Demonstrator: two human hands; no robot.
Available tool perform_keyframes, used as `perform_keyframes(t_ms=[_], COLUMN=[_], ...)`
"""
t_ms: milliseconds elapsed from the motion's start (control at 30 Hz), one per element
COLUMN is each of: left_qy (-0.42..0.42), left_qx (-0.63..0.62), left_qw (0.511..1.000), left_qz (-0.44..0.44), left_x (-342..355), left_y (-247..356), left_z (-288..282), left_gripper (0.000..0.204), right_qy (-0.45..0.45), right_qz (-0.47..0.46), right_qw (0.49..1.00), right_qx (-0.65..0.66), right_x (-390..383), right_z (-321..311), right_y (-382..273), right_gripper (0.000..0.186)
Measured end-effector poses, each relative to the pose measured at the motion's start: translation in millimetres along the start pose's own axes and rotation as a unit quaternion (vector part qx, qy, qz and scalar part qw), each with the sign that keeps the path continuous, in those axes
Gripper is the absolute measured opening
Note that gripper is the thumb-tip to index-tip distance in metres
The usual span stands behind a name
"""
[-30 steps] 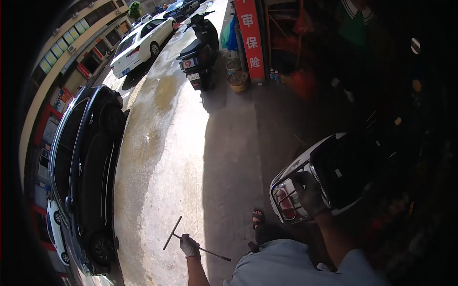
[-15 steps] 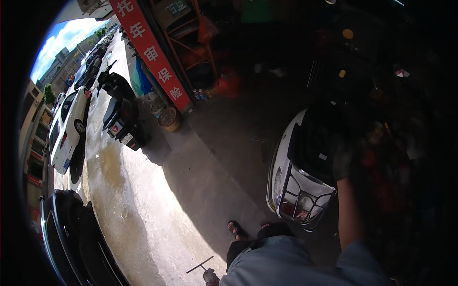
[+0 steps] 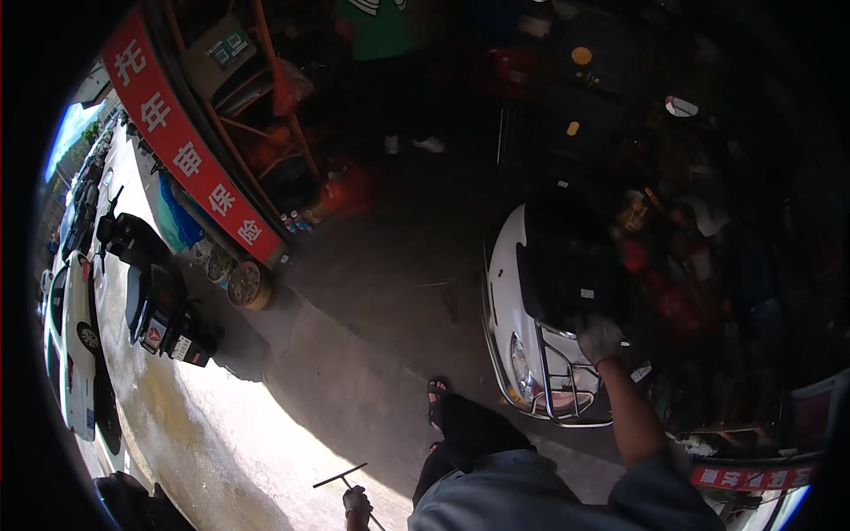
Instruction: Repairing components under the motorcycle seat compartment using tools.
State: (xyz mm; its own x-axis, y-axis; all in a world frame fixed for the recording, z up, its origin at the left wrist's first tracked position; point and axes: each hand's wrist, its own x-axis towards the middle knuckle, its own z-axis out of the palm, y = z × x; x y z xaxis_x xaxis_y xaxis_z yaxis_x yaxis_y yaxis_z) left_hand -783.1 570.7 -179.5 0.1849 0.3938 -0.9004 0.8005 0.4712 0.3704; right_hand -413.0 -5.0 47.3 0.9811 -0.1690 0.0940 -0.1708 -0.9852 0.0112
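Observation:
My gloved left hand (image 3: 357, 502) is closed round a T-handle wrench (image 3: 340, 476), holding it low beside my leg, over the sunlit ground. Its thin crossbar sticks out above the fist and its shaft shows below. My right arm reaches forward to a white scooter (image 3: 506, 296) in front of me on the right. The gloved right hand (image 3: 600, 341) rests at the scooter's end, by the dark seat (image 3: 575, 274) and the chrome rack (image 3: 567, 389). Its fingers are dim and blurred, so I cannot make out whether they grip anything.
A black scooter (image 3: 164, 310) stands outside at the left, near a bucket (image 3: 249, 285) and a red sign pillar (image 3: 186, 150). Orange shelving (image 3: 266, 88) holds a cardboard box (image 3: 219, 55). A person in green (image 3: 381, 31) stands at the back. Dark clutter fills the right side.
The view has swung right, so the scene slides left and the person in green shows more. My right hand has come back along the scooter from its seat to its rack end. The wrench stays in my left.

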Motion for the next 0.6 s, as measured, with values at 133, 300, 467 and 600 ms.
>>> perform_keyframes(t_ms=[133,300,467,600], left_qy=[-0.031,-0.069,-0.118,-0.145], left_qx=[0.078,0.226,0.346,0.326], left_qw=[0.996,0.972,0.921,0.930], left_qz=[-0.020,-0.009,0.135,0.088], left_x=[30,41,29,29], left_y=[61,163,303,399], left_z=[33,78,145,196], left_gripper=[0.014,0.015,0.019,0.025], right_qy=[0.082,0.045,0.076,0.088], right_qz=[0.027,0.063,0.134,0.206], right_qw=[0.996,0.995,0.985,0.968], right_qx=[0.027,0.062,0.079,0.109], right_x=[-3,2,6,16], right_z=[-13,-26,-19,-20], right_y=[-9,-14,-12,-20], right_gripper=[0.035,0.029,0.026,0.018])
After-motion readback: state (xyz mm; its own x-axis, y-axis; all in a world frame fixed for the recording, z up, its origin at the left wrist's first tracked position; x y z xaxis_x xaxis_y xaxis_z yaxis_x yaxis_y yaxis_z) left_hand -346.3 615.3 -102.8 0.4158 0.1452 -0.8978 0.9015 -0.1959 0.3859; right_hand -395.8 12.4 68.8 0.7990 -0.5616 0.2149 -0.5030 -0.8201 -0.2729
